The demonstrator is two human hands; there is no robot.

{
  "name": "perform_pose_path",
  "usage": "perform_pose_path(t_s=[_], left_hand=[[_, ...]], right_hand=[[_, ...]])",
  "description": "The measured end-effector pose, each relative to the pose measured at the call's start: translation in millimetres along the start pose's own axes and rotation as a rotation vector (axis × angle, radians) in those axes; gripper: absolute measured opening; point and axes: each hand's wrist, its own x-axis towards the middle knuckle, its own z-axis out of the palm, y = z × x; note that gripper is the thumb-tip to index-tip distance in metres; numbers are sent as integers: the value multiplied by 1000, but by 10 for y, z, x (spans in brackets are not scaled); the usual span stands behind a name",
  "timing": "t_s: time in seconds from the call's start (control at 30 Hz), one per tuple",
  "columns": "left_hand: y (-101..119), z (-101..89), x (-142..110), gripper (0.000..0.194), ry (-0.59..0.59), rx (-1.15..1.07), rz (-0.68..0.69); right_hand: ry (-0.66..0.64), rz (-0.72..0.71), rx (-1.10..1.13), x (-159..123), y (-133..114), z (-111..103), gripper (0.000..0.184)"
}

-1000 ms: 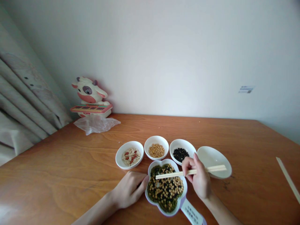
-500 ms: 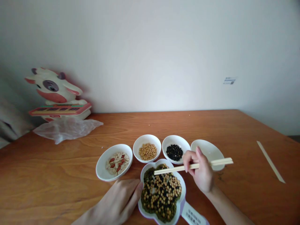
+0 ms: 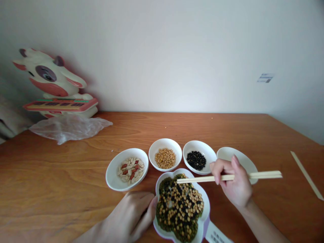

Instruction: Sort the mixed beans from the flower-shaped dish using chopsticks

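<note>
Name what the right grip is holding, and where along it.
The right grip holds the chopsticks around the middle of their length.

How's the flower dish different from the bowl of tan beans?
The flower dish is wavy-edged, but the tan-bean bowl is round. The flower dish has a handle; the tan-bean bowl shows none. The flower dish holds a tan, black and green mix; the tan-bean bowl holds tan beans. Both are whitish inside.
</note>
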Motion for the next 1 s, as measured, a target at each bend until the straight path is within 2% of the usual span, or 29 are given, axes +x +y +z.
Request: perform_pose_path(t_s=[0.2,0.3,0.43,0.53,0.63,0.73,0.87,1.0], left_hand=[[7,-16,25,41,31,21,20],[44,-23,17,41,24,8,-4],[92,-25,1,41,35,21,-35],[92,-22,-8,41,46,38,-29],[78,-24,-15,40,41,52,-23],[78,-37,-18,40,30,44,-11],[78,-52,-27,40,16,35,6],[53,-40,-42,42,33,48,24]], right_hand=[[-84,38,-42,-7,34,-62,79],[-132,59,-103,19,-37,-70,81],[-210,69,-272,-1,-348,4,84],[-283,85,-469,-77,-653,134,76],[-182,151,-594,-140,-892,279,70],[-69,191,-672,-173,-1011,377,71],[0,180,-671,-284,-974,390,71],[-34,174,-654,-473,-807,306,68]])
